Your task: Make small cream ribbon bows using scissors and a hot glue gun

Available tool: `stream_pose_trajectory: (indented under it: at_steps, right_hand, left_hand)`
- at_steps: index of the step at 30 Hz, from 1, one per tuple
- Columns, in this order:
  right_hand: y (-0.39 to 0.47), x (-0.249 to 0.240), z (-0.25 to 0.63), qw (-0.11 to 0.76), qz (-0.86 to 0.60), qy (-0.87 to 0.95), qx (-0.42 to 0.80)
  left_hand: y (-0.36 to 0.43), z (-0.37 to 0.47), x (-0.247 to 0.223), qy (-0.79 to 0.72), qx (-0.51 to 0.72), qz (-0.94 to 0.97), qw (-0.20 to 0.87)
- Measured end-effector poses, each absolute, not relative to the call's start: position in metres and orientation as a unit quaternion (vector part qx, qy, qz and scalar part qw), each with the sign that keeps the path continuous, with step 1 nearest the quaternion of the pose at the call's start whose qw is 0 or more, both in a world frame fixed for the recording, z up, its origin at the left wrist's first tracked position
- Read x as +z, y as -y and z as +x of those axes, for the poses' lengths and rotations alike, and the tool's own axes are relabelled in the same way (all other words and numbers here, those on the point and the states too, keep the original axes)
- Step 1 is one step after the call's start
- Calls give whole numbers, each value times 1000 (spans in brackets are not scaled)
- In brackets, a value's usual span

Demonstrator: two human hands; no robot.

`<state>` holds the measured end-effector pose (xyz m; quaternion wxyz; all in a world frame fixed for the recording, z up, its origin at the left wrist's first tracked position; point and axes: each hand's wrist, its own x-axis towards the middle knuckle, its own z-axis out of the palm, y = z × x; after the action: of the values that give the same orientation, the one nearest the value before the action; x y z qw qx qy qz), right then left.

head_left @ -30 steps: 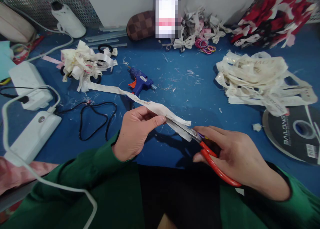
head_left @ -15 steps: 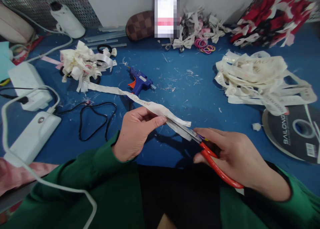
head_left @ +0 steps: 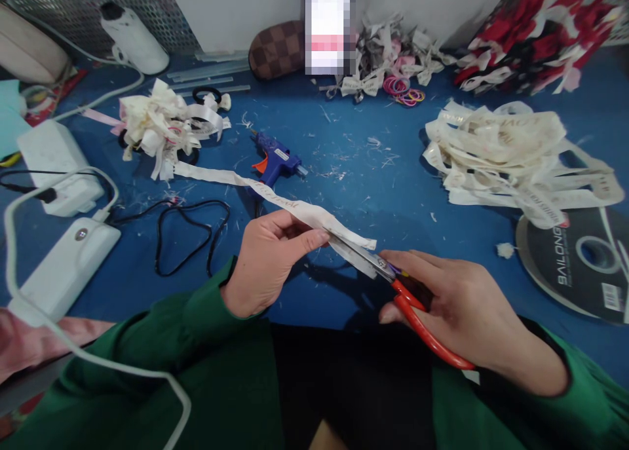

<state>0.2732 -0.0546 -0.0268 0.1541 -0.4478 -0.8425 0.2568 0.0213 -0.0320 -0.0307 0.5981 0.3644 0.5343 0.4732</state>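
My left hand (head_left: 272, 260) pinches a white printed ribbon (head_left: 314, 213) between thumb and fingers. The ribbon runs up left to a bunch of cream ribbon bows (head_left: 160, 119), and its loose end lies past my fingers. In my right hand (head_left: 457, 299) are red-handled scissors (head_left: 417, 316), gripped by the handles. Their blades lie along the ribbon's end, with the tips close to my left thumb. Behind the ribbon rests a blue glue gun (head_left: 275, 158) with an orange trigger.
Cream ribbon strips (head_left: 496, 149) and a black spool (head_left: 565, 266) are on the right. A checkered pouch (head_left: 278, 49), a phone, grey bows (head_left: 388, 50) and red bows (head_left: 535, 37) stand at the back. White power blocks (head_left: 59, 168) and cables lie left.
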Motion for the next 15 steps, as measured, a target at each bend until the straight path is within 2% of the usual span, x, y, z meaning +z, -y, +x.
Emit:
stream_pose_trajectory:
  at_steps: [15]
  right_hand:
    - [56,-28,275,162,-435,842,276]
  left_hand:
    - [33,21,-32,-529,470,369,602]
